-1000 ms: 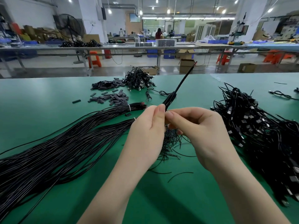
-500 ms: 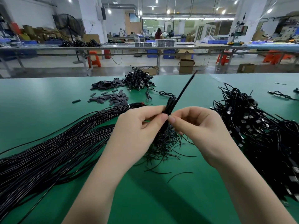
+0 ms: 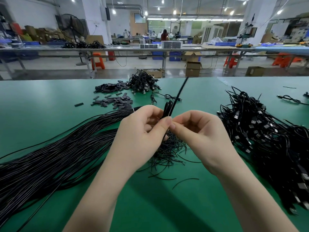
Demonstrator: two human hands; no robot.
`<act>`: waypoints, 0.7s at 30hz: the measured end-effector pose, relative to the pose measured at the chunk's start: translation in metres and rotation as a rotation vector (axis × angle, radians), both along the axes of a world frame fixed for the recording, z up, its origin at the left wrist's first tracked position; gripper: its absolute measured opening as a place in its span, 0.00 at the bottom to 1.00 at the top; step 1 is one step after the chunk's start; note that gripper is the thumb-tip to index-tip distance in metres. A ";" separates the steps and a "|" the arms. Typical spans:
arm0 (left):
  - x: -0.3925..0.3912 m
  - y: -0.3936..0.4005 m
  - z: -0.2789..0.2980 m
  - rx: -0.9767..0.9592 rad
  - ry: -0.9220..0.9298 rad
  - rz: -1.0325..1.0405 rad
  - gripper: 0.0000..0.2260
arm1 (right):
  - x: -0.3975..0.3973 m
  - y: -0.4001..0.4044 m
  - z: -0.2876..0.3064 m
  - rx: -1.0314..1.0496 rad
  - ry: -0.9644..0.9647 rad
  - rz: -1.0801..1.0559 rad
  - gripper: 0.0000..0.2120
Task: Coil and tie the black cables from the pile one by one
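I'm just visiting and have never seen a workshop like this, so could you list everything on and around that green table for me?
Table: one, green, fills the foreground.
Long cables: one big bundle, black, left side of the table.
Cable in hand: one, black, partly looped, loose end pointing up and away.
Cables with plugs: one large heap, black, right side.
Smaller cable heap: one, black, far middle of the table.
Flat pieces: many, dark grey, far left of centre.
Short ties: one scattered pile, black, under the hands.
Stools: several, orange, by the far benches.
Left hand: pinches the cable.
Right hand: fingers pinch the cable too.
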State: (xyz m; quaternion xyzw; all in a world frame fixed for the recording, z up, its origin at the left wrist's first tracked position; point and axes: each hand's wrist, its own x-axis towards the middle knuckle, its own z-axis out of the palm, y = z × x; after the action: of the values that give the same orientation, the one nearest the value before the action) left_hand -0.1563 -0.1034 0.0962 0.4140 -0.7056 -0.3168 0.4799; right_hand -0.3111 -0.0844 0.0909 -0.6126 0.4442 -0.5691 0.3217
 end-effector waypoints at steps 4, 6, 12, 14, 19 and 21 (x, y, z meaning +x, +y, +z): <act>0.003 -0.001 0.003 0.155 0.087 -0.062 0.04 | -0.001 0.002 0.001 -0.078 0.125 -0.027 0.06; 0.003 0.000 0.005 0.222 0.134 -0.083 0.07 | -0.004 0.003 0.003 -0.195 0.281 -0.061 0.06; 0.006 0.001 0.012 0.499 0.207 -0.163 0.11 | -0.003 0.002 0.002 -0.670 0.747 -0.218 0.02; 0.008 0.000 0.012 0.546 0.228 -0.173 0.11 | 0.000 0.001 -0.001 -0.785 0.886 -0.260 0.05; 0.012 0.000 0.014 0.556 0.298 -0.283 0.06 | -0.002 0.000 -0.001 -0.802 0.786 -0.252 0.04; 0.012 0.000 0.014 0.556 0.325 -0.340 0.06 | -0.004 0.001 0.001 -0.770 0.715 -0.239 0.03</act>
State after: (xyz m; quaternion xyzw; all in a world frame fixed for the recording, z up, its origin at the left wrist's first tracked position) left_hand -0.1446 -0.1031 0.1103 0.3496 -0.5659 -0.6334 0.3953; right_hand -0.3147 -0.0832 0.0921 -0.7871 0.3516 -0.4794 -0.1644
